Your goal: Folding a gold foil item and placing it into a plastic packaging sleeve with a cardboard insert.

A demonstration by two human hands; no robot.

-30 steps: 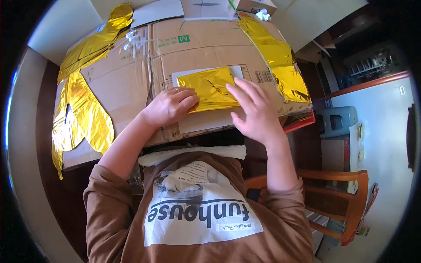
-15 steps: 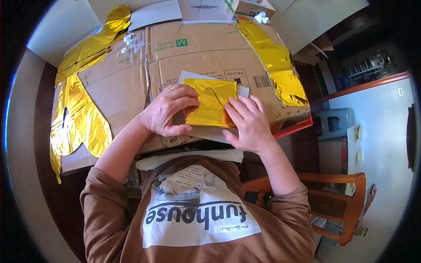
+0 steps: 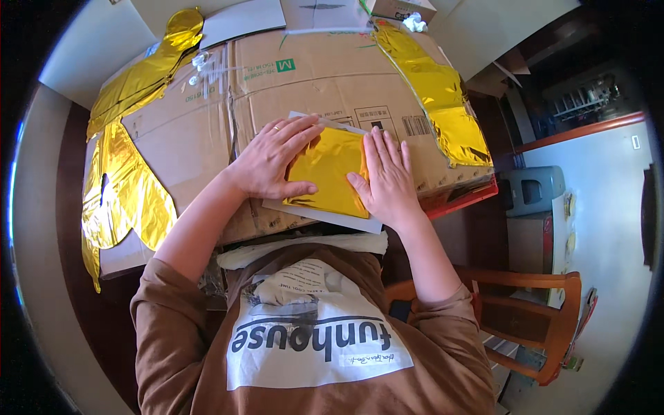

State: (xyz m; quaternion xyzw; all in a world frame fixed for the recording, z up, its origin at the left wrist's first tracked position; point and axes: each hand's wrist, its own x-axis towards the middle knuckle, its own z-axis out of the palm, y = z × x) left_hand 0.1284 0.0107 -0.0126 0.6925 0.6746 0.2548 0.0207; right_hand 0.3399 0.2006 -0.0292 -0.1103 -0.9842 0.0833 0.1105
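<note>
- The folded gold foil [image 3: 326, 169] lies on a white card [image 3: 325, 214] atop the flattened cardboard box [image 3: 207, 131], between both hands, its long axis running near to far.
- The left hand [image 3: 273, 158] presses flat on its left edge, fingers spread, gripping nothing.
- The right hand [image 3: 386, 176] lies flat and open on its right edge, equally close.
</note>
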